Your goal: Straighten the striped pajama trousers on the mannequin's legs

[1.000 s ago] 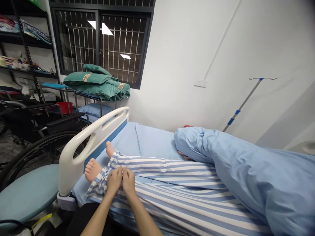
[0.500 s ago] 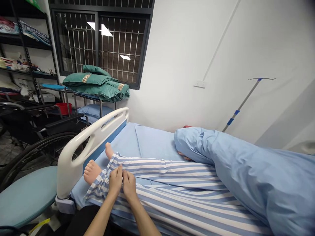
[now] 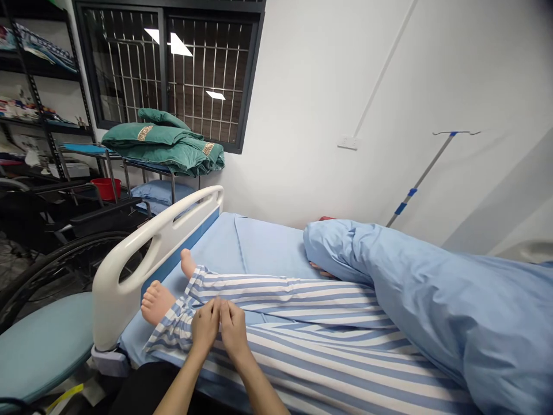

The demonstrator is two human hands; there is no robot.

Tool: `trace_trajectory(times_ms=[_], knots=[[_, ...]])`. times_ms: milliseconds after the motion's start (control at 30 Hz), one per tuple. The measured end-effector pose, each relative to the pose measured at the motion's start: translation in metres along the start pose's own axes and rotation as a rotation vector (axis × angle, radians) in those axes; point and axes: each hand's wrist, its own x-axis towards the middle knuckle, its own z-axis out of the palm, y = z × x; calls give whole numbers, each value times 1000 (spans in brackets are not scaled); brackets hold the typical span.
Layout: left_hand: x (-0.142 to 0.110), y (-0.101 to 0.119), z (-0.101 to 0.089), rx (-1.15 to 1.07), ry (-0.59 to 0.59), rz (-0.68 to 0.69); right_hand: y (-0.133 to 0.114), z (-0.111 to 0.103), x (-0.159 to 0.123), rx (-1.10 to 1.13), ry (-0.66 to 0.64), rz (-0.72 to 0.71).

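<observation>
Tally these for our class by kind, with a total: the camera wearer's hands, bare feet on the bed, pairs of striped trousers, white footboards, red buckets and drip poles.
Camera wearer's hands: 2, left hand and right hand
Bare feet: 2
Striped trousers, pairs: 1
White footboard: 1
Red bucket: 1
Drip pole: 1
Total: 8

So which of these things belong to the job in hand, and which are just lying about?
Seemingly in the job:
left hand
right hand
striped trousers beneath them
bare feet nearby
bed

Seemingly just about:
green bedding
wheelchair
stool
red bucket
drip stand
</observation>
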Motion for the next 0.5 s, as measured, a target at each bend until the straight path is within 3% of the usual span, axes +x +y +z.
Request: trace_trajectory(times_ms=[200, 333, 500], knots=[[-5, 9, 10, -167, 19, -39, -2, -12, -3, 19, 21, 42], [-10, 11, 17, -97, -50, 0, -1, -23, -7, 47, 24, 17], [-16, 14, 27, -113, -49, 2, -1, -36, -10, 45, 49, 49]])
